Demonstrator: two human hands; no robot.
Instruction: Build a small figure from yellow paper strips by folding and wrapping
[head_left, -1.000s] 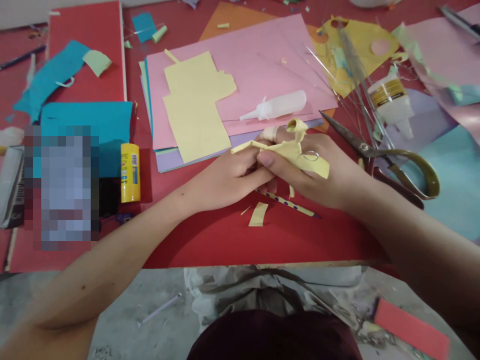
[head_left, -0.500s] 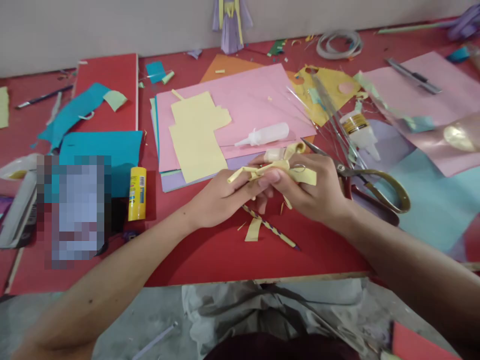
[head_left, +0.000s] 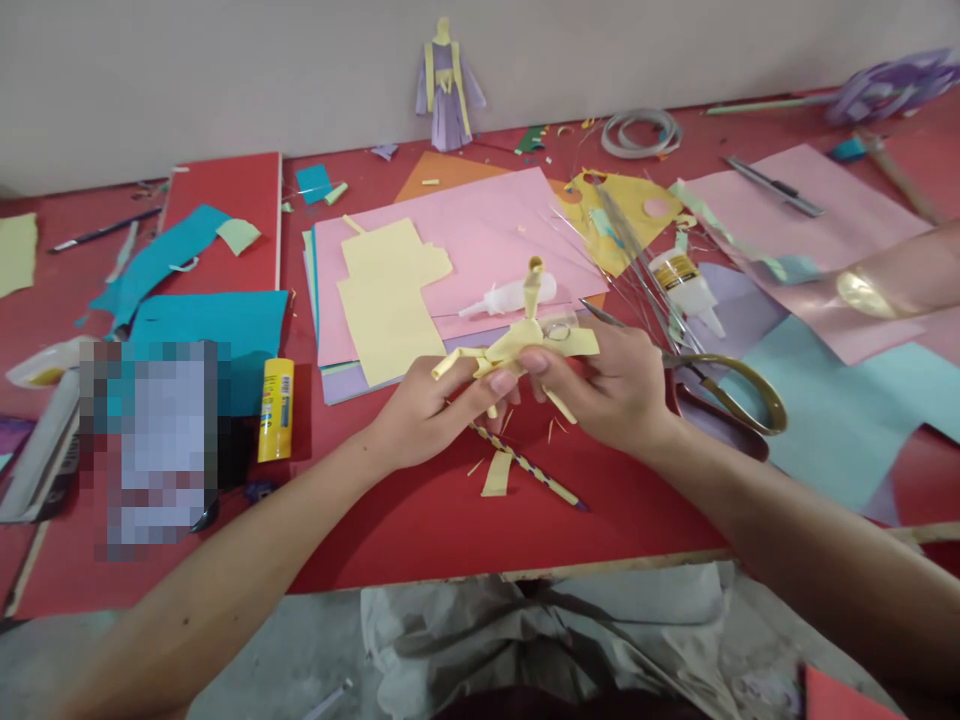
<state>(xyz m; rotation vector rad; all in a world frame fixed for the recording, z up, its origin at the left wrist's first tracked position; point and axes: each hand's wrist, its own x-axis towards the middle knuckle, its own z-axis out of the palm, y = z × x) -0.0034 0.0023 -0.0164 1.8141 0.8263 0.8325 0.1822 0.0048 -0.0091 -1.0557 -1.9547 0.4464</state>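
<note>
Between both hands is a small yellow paper figure (head_left: 517, 342) made of rolled tubes and folded strips. My left hand (head_left: 420, 415) pinches its left side with thumb and fingers. On the other side, my right hand (head_left: 619, 390) grips it with the thumb pressed on its front. One rolled tube points upward, and other tubes stick out to the left and below. The fingers behind the figure are mostly hidden. A patterned pencil (head_left: 541, 475) and a yellow paper scrap (head_left: 496, 474) lie just below the hands. Scissors (head_left: 772, 398) rest beside my right wrist.
A white glue bottle (head_left: 529, 293) lies on pink paper (head_left: 495, 215), near cut yellow paper (head_left: 394, 320). A yellow glue stick (head_left: 276, 410) stands left. A purple-and-yellow paper doll (head_left: 450, 100) leans on the wall. Another person's arm (head_left: 919, 270) reaches in at right.
The paper figure has been turned so that its rolled tube, earlier tilted right, now points up. My view has shifted upward, bringing the whole doll at the wall into sight.
</note>
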